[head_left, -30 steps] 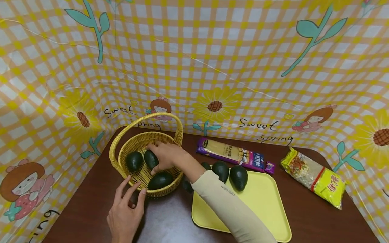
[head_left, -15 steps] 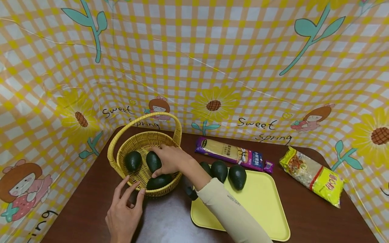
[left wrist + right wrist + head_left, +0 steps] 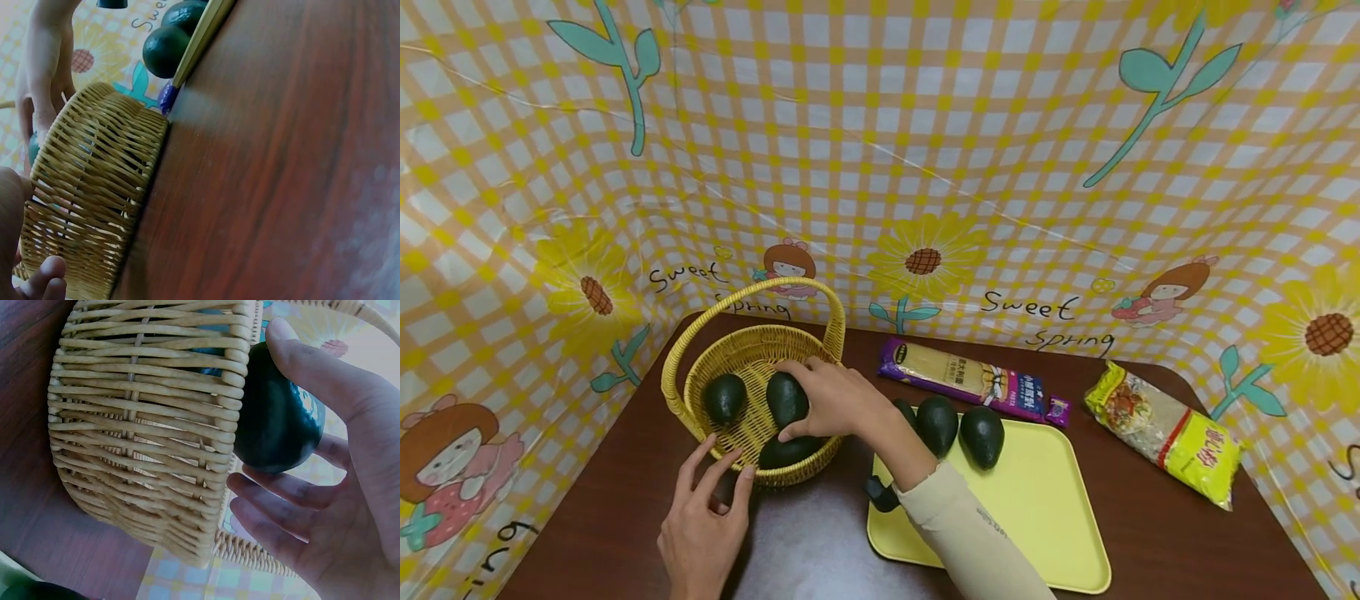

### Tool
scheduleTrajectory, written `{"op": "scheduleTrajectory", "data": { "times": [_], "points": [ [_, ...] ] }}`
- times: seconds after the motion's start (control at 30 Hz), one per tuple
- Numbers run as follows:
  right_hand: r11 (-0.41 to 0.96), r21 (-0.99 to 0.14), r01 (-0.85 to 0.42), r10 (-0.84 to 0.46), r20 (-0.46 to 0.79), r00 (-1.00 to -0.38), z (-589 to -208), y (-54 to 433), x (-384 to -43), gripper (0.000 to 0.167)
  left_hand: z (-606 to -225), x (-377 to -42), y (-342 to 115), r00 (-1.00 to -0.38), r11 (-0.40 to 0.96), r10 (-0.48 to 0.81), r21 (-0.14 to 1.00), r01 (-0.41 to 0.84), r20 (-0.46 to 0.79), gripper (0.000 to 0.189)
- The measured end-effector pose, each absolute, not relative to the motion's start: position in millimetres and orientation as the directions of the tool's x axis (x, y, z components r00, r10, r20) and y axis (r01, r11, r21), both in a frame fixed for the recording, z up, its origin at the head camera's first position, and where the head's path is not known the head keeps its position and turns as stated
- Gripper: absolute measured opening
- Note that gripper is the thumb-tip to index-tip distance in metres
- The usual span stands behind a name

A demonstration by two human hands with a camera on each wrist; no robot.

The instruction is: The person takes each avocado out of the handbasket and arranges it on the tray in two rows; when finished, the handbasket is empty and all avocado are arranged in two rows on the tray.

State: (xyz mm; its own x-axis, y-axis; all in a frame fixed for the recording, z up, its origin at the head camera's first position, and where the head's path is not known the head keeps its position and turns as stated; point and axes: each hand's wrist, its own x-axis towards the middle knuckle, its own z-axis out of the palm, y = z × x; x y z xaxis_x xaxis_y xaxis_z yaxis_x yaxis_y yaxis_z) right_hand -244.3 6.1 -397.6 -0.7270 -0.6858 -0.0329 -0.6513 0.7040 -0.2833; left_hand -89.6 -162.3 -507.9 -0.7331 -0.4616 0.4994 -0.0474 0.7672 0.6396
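The right hand [image 3: 833, 397], thumb and fingers curled round an avocado [image 3: 786, 401] in the mouth of the basket [image 3: 767, 337], has shifted toward the yellow tray [image 3: 1022, 521], apparently lifting it out, while the loosely spread left hand [image 3: 703, 527] perhaps touches the rim.

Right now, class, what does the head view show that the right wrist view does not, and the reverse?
Only the head view: the bare left hand, the long purple pasta packet and the clear-and-yellow plastic food bag.

Only the right wrist view: the palm side of the bare right hand, and something dark glimpsed through gaps in the yellow wicker basket.

Both: that right hand holding an oval, dark green avocado, the basket, and the brown wood-grained table.
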Motion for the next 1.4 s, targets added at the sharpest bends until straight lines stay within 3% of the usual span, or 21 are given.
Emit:
{"op": "scheduleTrajectory", "data": {
  "times": [0.8, 1.4],
  "points": [
    [0.674, -0.449, -0.587, -0.629, 0.068, -0.774, -412.4, 38.7, -222.0, 0.099, -508.0, -87.7, -162.0, -0.747, 0.758, -0.464, 0.65, -0.056, 0.476, 0.026],
    [0.592, -0.537, -0.601, -0.641, 0.138, -0.755, -418.3, 64.5, -201.2, 0.099, -508.5, -88.2, -162.2, -0.753, 0.761, -0.463, 0.646, -0.067, 0.468, 0.026]
  ]
}}
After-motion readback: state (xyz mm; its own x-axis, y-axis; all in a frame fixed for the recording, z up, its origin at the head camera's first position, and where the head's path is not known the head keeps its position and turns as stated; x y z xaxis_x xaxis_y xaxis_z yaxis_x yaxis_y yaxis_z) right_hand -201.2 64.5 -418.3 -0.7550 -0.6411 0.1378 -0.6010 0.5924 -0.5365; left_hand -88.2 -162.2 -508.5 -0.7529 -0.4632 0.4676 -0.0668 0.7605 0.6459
